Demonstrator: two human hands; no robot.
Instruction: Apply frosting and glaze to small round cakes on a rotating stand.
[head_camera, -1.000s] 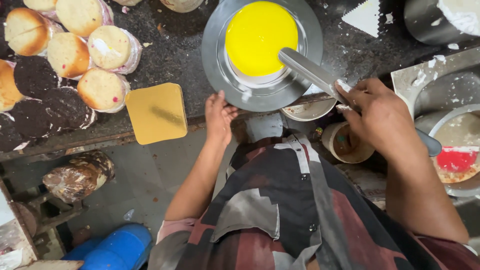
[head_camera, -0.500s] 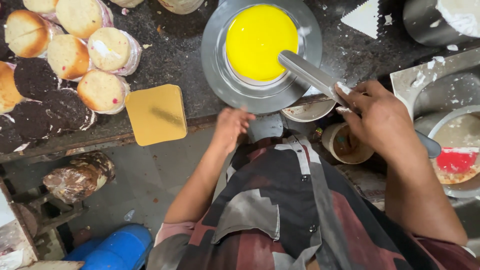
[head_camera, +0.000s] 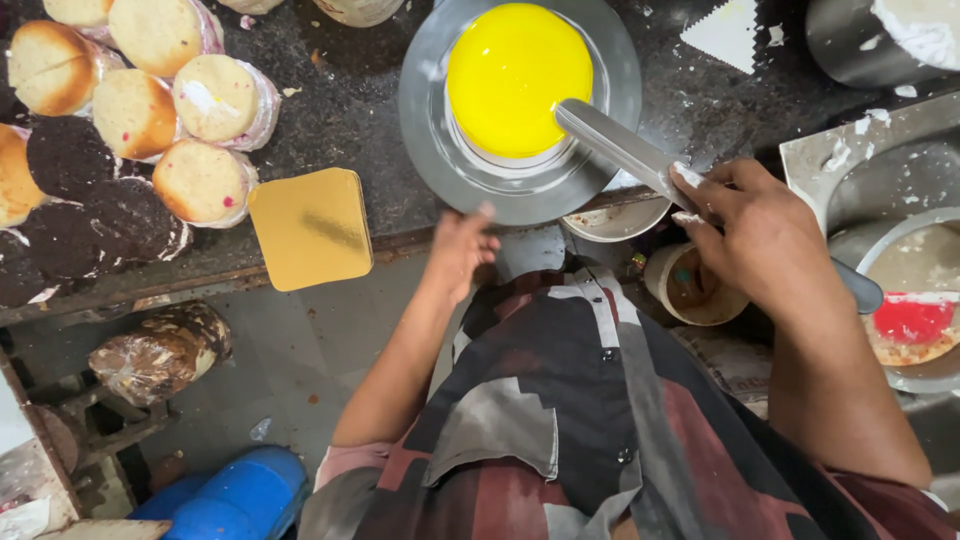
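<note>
A round cake with a glossy yellow top (head_camera: 515, 75) sits on a grey metal turntable (head_camera: 430, 120) on a dark counter. My right hand (head_camera: 760, 235) grips the handle of a long metal spatula (head_camera: 620, 145), whose blade lies against the cake's lower right side. My left hand (head_camera: 462, 250) hovers just below the turntable's near rim, fingers loosely spread, holding nothing.
A gold square cake board (head_camera: 312, 228) lies at the counter edge. Several round sponge and chocolate cake layers (head_camera: 120, 130) crowd the left. A small brown cup (head_camera: 695, 285), a bowl with red cream (head_camera: 915, 320) and a blue drum (head_camera: 235, 495) lie around me.
My left hand has drawn back from the turntable rim toward my body. The spatula in my right hand stays against the cake's side.
</note>
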